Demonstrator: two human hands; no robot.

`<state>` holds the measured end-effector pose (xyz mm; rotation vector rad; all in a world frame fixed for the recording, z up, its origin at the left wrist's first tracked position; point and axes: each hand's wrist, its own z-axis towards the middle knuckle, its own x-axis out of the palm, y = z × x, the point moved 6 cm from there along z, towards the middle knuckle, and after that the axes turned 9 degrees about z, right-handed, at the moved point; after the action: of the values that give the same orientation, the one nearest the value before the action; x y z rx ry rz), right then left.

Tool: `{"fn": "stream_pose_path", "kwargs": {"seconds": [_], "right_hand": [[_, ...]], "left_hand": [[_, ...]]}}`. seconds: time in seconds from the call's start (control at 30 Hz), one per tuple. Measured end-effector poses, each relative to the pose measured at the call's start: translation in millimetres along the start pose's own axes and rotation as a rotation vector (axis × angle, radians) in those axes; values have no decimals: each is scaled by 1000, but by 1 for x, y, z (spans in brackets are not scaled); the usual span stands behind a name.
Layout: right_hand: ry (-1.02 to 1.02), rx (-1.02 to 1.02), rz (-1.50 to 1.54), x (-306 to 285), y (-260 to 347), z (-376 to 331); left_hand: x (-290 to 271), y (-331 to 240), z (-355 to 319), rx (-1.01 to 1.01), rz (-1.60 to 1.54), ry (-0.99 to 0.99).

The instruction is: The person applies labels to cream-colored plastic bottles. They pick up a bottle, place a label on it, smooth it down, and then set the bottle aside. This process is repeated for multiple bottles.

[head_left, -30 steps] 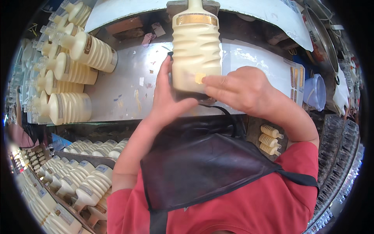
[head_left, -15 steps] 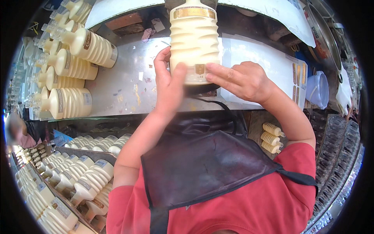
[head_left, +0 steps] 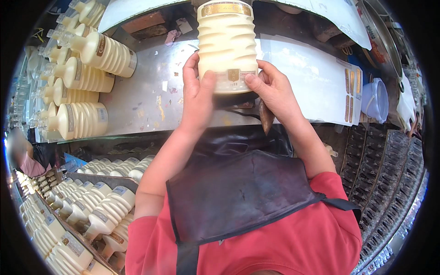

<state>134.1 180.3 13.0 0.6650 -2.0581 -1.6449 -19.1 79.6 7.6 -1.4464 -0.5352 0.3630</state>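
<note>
Cream ribbed plastic bottle (head_left: 227,43): neck and cap cut off by the top edge. Its small gold label: print too small to tell. Person at far left (head_left: 23,156): blurred, mostly out of frame.

There is one view, from a camera worn on the person's head, tilted steeply down over the chest and apron (head_left: 238,192). It sits close to both raised hands and faces the metal bench (head_left: 151,87) ahead. The wide lens bends the edges, curving the crates of bottles (head_left: 91,201) lower left.
</note>
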Motion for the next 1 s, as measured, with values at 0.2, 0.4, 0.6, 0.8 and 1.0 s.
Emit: {"fn": "stream_pose_path", "kwargs": {"seconds": [0.2, 0.4, 0.6, 0.8, 1.0], "right_hand": [[-31, 11, -25, 2, 3, -2], [82, 148, 177, -2, 6, -6], [24, -85, 73, 2, -9, -3], [5, 0, 98, 5, -2, -7], [18, 52, 197, -2, -4, -9]], "left_hand": [[-3, 2, 0, 19, 17, -13], [-11, 5, 0, -39, -123, 48], [-4, 4, -5, -7, -98, 82], [-4, 3, -4, -13, -99, 88], [-12, 8, -4, -24, -96, 65]]}}
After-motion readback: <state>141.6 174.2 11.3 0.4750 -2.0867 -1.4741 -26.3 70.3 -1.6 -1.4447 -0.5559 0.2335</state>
